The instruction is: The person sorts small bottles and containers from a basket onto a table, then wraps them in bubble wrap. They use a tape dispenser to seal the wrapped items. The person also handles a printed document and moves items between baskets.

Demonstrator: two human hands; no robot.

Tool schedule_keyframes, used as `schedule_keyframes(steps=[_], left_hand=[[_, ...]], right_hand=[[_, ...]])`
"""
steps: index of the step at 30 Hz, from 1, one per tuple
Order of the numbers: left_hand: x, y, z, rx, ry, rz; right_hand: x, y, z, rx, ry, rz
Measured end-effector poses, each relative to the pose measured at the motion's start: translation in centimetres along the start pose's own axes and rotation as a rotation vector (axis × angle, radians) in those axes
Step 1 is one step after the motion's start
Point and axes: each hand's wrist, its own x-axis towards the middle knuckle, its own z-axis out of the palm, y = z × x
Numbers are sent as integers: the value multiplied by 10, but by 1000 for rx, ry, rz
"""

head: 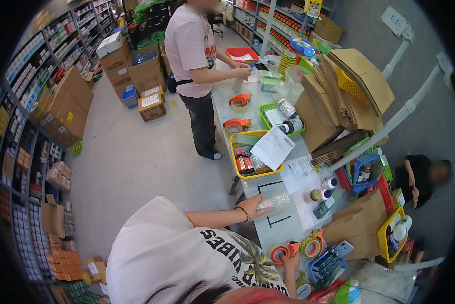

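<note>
My left hand [255, 206] grips a roll-shaped bundle of clear bubble wrap [275, 201] that lies on the table [267, 231] between black tape marks. What is inside the wrap cannot be made out. Close to my body, my right hand [290, 263] holds an orange tape dispenser [280, 254]. A second dispenser with yellow-and-black printed tape [312, 247] sits just beyond it. Past the bundle, several supplement bottles [315, 195] and a green box [323, 208] rest on printed sheets [298, 171].
A yellow basket [233, 157] with bottles and paper and a green basket [263, 117] stand further left along the table. Flattened cartons [322, 110] lean behind. A blue basket [339, 262] is by my right hand. A co-worker [191, 49] stands at the table's far end.
</note>
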Motion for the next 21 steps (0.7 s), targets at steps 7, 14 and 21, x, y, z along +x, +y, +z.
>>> schedule_keyframes(steps=[7,14,21], left_hand=[[-9,1,12,23,121,54],[-14,8,12,-83,193,76],[-9,0,24,-78,186,0]], right_hand=[[-16,-7,3,390,-105,290],[-10,-187,-15,15,20,-598],[17,-218,28,-467,12,-693]])
